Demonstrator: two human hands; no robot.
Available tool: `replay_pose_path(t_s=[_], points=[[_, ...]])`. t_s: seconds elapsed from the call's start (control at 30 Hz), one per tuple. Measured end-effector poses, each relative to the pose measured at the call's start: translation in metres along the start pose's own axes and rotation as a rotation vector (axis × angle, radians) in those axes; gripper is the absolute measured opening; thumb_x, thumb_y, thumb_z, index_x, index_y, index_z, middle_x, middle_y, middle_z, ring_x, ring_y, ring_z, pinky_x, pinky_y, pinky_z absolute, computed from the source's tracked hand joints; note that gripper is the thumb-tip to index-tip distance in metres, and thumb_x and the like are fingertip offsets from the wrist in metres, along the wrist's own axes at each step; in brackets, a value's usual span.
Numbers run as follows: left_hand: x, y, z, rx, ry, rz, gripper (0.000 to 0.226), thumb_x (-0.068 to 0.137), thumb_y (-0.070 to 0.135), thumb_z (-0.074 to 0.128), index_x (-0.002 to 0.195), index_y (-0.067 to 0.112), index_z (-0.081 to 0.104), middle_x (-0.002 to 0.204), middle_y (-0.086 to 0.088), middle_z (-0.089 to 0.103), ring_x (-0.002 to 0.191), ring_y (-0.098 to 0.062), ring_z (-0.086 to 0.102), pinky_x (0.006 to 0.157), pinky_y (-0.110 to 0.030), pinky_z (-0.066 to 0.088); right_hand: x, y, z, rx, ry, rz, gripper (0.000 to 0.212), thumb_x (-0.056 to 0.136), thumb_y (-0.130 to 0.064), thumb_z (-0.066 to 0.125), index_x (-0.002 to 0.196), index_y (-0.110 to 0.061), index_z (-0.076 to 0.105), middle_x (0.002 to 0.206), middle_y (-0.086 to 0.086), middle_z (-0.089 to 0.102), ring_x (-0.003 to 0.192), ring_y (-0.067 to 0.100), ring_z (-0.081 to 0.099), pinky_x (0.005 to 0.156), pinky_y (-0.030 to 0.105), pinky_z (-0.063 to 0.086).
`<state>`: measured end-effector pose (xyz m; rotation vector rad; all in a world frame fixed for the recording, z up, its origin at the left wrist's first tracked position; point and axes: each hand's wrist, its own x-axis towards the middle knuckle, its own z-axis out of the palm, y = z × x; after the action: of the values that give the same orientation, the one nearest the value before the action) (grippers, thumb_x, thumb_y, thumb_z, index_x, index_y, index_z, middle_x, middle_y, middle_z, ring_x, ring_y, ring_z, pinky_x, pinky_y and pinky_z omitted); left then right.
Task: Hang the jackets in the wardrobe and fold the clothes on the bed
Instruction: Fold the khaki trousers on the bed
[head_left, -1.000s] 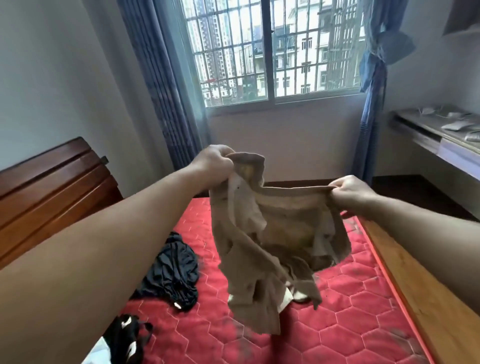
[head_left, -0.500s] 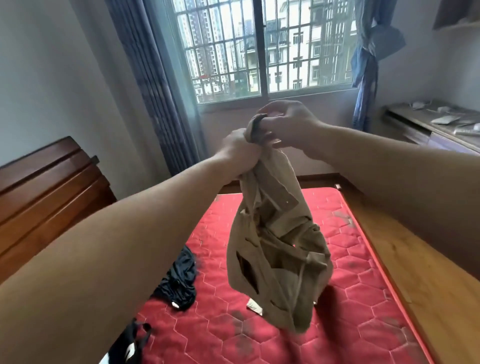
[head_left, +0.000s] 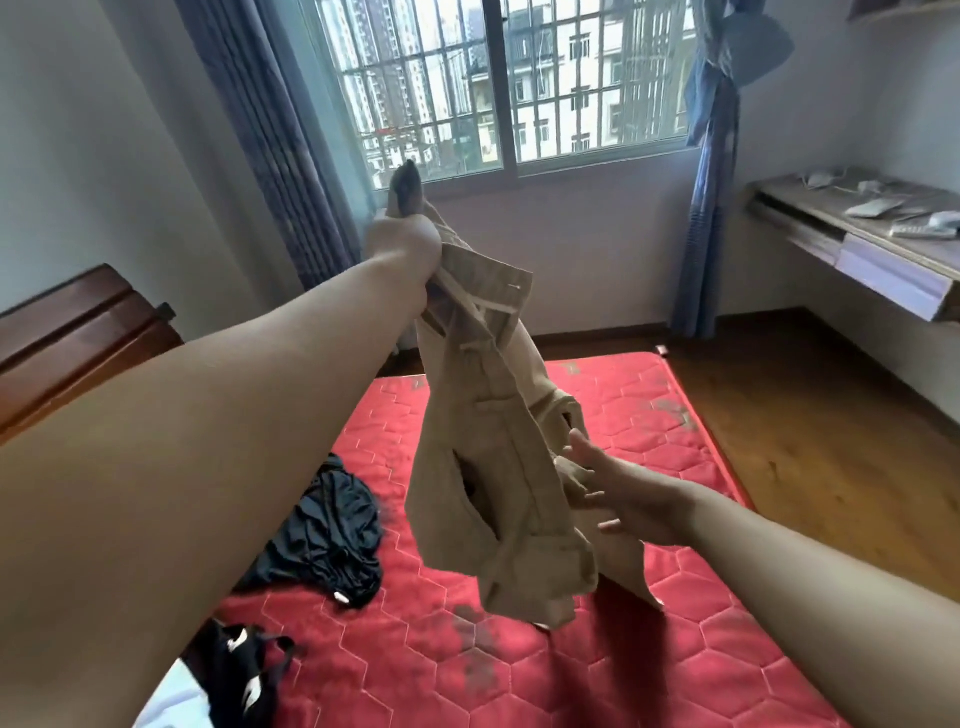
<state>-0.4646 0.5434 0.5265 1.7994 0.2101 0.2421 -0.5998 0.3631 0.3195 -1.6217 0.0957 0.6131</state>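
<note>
Two hands are engaged: the tan garment (head_left: 483, 457) is gripped high above the bed (head_left: 649, 597) by the left hand (head_left: 402, 244); the right hand (head_left: 618, 499), fingers spread, should catch its lower hem squarely.

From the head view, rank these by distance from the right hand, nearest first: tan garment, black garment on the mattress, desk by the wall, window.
1. Tan garment: touching the right hand, just to its left, hanging from the left hand.
2. Black garment: farther left, lying on the red mattress.
3. Desk: against the right wall.
4. Window: in the far wall, behind everything.
</note>
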Motion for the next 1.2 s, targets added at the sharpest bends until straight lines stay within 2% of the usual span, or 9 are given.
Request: replay_pose_path(t_s=[0.07,0.17,0.3,0.47,0.6,0.7,0.9,1.1,1.2], points=[[0.004,-0.005,-0.007,-0.030,0.053,-0.030,0.038,0.096,0.025,0.040,0.134,0.023,0.046,0.085,-0.002,0.060,0.071,-0.019,0.062,0.067,-0.038,0.059,0.003,-0.014,0.014,-0.058,0.006,-0.015,0.094,0.052,-0.086,0.061,0.132,-0.038,0.046,0.121,-0.016,0.058,0.108,0.005,0.057,0.103,0.043,0.035],[0.008,-0.013,-0.011,-0.088,0.094,-0.058,0.045,0.095,0.022,0.041,0.140,0.023,0.042,0.101,-0.003,0.063,0.075,-0.019,0.062,0.059,-0.032,0.056,0.015,-0.025,0.039,-0.278,0.047,-0.035,0.110,0.057,-0.067,0.076,0.148,-0.028,0.028,0.126,-0.013,0.051,0.109,0.000,0.053,0.086,0.017,0.045],[0.009,-0.016,-0.011,-0.158,0.108,-0.053,0.044,0.091,0.019,0.044,0.135,0.020,0.045,0.102,-0.006,0.064,0.083,-0.022,0.065,0.077,-0.042,0.058,0.038,-0.025,0.079,-0.374,0.243,0.006,0.112,0.036,-0.073,0.072,0.133,-0.024,0.047,0.131,0.001,0.046,0.116,0.017,0.053,0.097,0.034,0.050],[0.015,-0.016,-0.021,-0.140,0.117,-0.031,0.037,0.091,0.017,0.042,0.128,0.020,0.047,0.095,-0.005,0.062,0.085,-0.023,0.064,0.081,-0.043,0.057,0.063,-0.026,0.092,-0.303,0.496,-0.008,0.039,0.056,-0.051,0.068,0.081,-0.021,0.068,0.082,-0.007,0.068,0.084,0.017,0.067,0.083,0.042,0.056],[0.033,-0.027,-0.037,-0.083,0.061,-0.024,0.043,0.089,0.014,0.041,0.130,0.025,0.046,0.104,-0.003,0.060,0.096,-0.028,0.062,0.085,-0.047,0.055,0.072,-0.029,0.058,-0.305,0.566,-0.074,0.014,0.078,-0.027,0.065,0.074,-0.014,0.068,0.060,-0.008,0.061,0.069,0.018,0.061,0.067,0.032,0.050],[0.049,-0.040,-0.044,-0.045,-0.018,-0.034,0.037,0.089,0.013,0.042,0.123,0.028,0.049,0.103,-0.002,0.060,0.096,-0.029,0.062,0.084,-0.051,0.055,0.077,-0.048,0.018,-0.330,0.657,-0.051,0.014,0.086,-0.015,0.059,0.087,-0.014,0.072,0.075,0.001,0.069,0.074,0.021,0.063,0.062,0.028,0.046],[0.082,-0.057,-0.045,-0.023,-0.093,0.023,0.030,0.085,0.010,0.043,0.098,0.036,0.053,0.096,0.001,0.063,0.092,-0.028,0.066,0.073,-0.048,0.059,0.084,-0.157,-0.046,-0.442,1.001,-0.169,0.031,0.085,-0.010,0.053,0.108,-0.017,0.072,0.116,0.009,0.068,0.109,0.028,0.061,0.089,0.025,0.044],[0.125,-0.002,-0.026,-0.146,-0.133,0.120,0.043,0.088,0.006,0.042,0.113,0.039,0.052,0.102,0.001,0.063,0.092,-0.026,0.065,0.079,-0.048,0.059,0.090,-0.310,-0.075,-0.583,1.127,-0.416,0.023,0.083,-0.006,0.054,0.096,-0.015,0.071,0.104,0.012,0.069,0.085,0.024,0.059,0.073,0.025,0.045],[0.151,0.060,-0.013,-0.400,-0.141,0.242,0.051,0.089,-0.005,0.039,0.112,0.039,0.051,0.118,-0.007,0.064,0.104,-0.026,0.062,0.090,-0.042,0.053,0.085,-0.380,-0.089,-0.438,1.256,-0.597,0.034,0.086,-0.006,0.052,0.117,-0.008,0.066,0.119,0.013,0.065,0.109,0.027,0.061,0.091,0.028,0.047]])
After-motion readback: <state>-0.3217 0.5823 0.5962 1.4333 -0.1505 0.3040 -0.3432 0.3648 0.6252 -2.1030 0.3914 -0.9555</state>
